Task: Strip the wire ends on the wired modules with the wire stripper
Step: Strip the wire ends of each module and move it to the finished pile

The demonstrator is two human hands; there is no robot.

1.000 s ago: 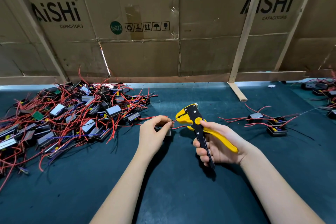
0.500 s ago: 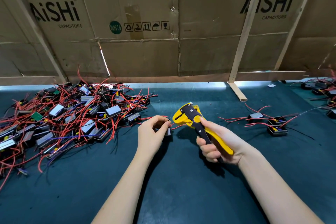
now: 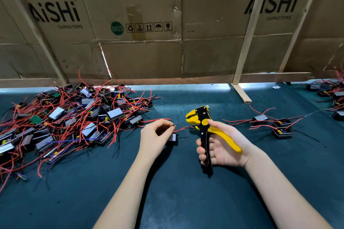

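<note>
**Stripping barely under way: large heap left, small batch set aside**

Heap of wired modules (image 3: 74, 122) at the left of the dark green worktop (image 3: 176, 201), tangled in red wires, with a few blue and black ones among them. Judged unprocessed, though bare ends too small to confirm at this range. Three modules in a small group (image 3: 273, 126) on the right, spread out singly with red leads splayed; likely the finished lot, by their separate placing. More modules (image 3: 335, 96) at the far right edge, status impossible to tell.

Left hand (image 3: 156, 137) curled over one module (image 3: 172, 137) resting on the worktop between heap and tool, thumb and forefinger pinched on a thin dark wire end (image 3: 174, 125). Red lead (image 3: 183, 128) of the same module trailing toward the tool, stopping just short of its head.

Right hand (image 3: 221, 147) wrapped around the yellow-and-black wire stripper (image 3: 203, 126), fingers (image 3: 202, 152) hooked over the black handle, thumb laid near the pivot. Handles spread apart, so no squeeze in progress. Head of the tool slightly agape, empty, pointing left toward the pinched wire but apart from it.

Step in hand, by appearances: presenting a wire end to the stripper. By appearances, vast majority of the job outstanding, given the heap against the few set aside.

Cardboard panels (image 3: 149, 52) printed "AiSHi CAPACITORS" and wooden battens (image 3: 247, 42) along the back.
</note>
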